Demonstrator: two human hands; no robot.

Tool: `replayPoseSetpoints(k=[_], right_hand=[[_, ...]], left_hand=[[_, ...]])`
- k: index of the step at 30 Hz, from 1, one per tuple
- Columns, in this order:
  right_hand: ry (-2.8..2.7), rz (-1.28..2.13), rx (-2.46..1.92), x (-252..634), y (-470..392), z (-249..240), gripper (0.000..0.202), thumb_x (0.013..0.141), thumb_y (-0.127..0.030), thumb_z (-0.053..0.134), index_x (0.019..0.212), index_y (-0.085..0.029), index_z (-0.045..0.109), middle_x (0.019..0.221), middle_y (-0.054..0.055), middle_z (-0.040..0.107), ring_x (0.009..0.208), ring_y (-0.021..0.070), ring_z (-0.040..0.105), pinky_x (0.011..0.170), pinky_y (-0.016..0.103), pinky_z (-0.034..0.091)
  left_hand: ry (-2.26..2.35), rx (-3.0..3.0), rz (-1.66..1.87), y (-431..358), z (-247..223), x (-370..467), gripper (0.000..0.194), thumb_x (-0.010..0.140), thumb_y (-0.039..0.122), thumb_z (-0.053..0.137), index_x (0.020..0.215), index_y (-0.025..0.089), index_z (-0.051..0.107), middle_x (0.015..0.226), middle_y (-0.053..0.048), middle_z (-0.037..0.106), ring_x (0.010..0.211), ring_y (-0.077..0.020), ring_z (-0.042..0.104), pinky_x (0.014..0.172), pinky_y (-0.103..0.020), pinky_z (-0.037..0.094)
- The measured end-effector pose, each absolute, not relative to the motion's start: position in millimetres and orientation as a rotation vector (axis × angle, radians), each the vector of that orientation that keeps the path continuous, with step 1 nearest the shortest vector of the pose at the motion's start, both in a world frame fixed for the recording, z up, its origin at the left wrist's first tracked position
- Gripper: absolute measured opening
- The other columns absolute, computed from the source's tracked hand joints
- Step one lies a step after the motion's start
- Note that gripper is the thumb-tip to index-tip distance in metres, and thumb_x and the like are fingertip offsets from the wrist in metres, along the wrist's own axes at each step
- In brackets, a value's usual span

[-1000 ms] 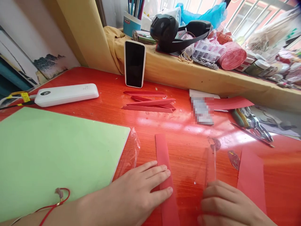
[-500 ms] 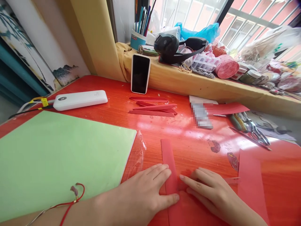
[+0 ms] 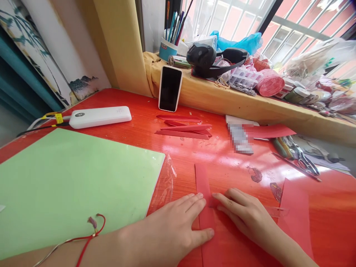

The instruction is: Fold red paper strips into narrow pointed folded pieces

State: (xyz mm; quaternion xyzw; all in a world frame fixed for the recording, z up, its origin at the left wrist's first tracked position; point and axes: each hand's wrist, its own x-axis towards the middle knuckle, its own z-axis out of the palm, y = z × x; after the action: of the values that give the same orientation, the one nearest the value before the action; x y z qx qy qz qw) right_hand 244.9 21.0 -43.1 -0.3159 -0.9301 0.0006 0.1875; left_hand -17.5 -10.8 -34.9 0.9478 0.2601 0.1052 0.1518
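Note:
My left hand (image 3: 183,226) lies flat on a long folded strip of red paper (image 3: 202,180), its thumb apart from the fingers and pressing on the strip's near part. Beside the strip's right edge, my right hand (image 3: 244,211) has its fingers closed, index fingertip at the edge. A thin, translucent stick-like tool (image 3: 278,211) shows behind the right hand, and a small dark tip appears under its fingers; its kind is hard to make out. Another red paper sheet (image 3: 296,218) lies to the right.
Several narrow folded red strips (image 3: 183,128) lie farther back. A green sheet (image 3: 83,178) covers the left. A phone (image 3: 170,89) leans against the ledge, near a white power bank (image 3: 100,116). Scissors (image 3: 304,159) and a pencil (image 3: 297,167) lie at right.
My right hand has moved slightly forward along the strip's edge, away from me. My left hand stays on the paper. The view has shifted a little.

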Motion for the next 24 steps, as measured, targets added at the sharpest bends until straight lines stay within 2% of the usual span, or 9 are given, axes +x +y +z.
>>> replayPoseSetpoints(k=[6, 16, 24], right_hand=[[-2.636, -0.029, -0.927, 243.3, 39.4, -45.2, 0.032, 0.105, -0.021, 0.038, 0.109, -0.017, 0.069, 0.072, 0.001, 0.056, 0.056, 0.0114, 0.054, 0.052, 0.022, 0.044], [-2.615, -0.02, -0.968, 235.9, 68.3, -45.3, 0.04, 0.108, -0.031, 0.033, 0.109, -0.016, 0.07, 0.074, 0.002, 0.058, 0.058, 0.0115, 0.058, 0.053, 0.021, 0.045], [-2.572, -0.006, -1.063, 231.6, 89.4, -44.1, 0.044, 0.108, -0.035, 0.033, 0.112, -0.015, 0.071, 0.076, 0.004, 0.061, 0.063, 0.0125, 0.063, 0.056, 0.02, 0.048]], left_hand=[[0.747, 2.729, 0.267, -12.1, -32.5, -17.3, 0.038, 0.101, 0.024, 0.055, 0.138, 0.025, 0.058, 0.15, -0.018, 0.047, 0.136, -0.0358, 0.048, 0.105, -0.045, 0.047], [0.756, 2.837, 0.317, -10.4, -25.5, -15.6, 0.031, 0.102, 0.023, 0.054, 0.131, 0.024, 0.065, 0.14, -0.02, 0.057, 0.126, -0.0339, 0.059, 0.099, -0.041, 0.052], [0.763, 2.89, 0.348, -10.8, -24.8, -16.4, 0.03, 0.1, 0.026, 0.059, 0.129, 0.026, 0.066, 0.138, -0.017, 0.06, 0.123, -0.0309, 0.061, 0.099, -0.038, 0.051]])
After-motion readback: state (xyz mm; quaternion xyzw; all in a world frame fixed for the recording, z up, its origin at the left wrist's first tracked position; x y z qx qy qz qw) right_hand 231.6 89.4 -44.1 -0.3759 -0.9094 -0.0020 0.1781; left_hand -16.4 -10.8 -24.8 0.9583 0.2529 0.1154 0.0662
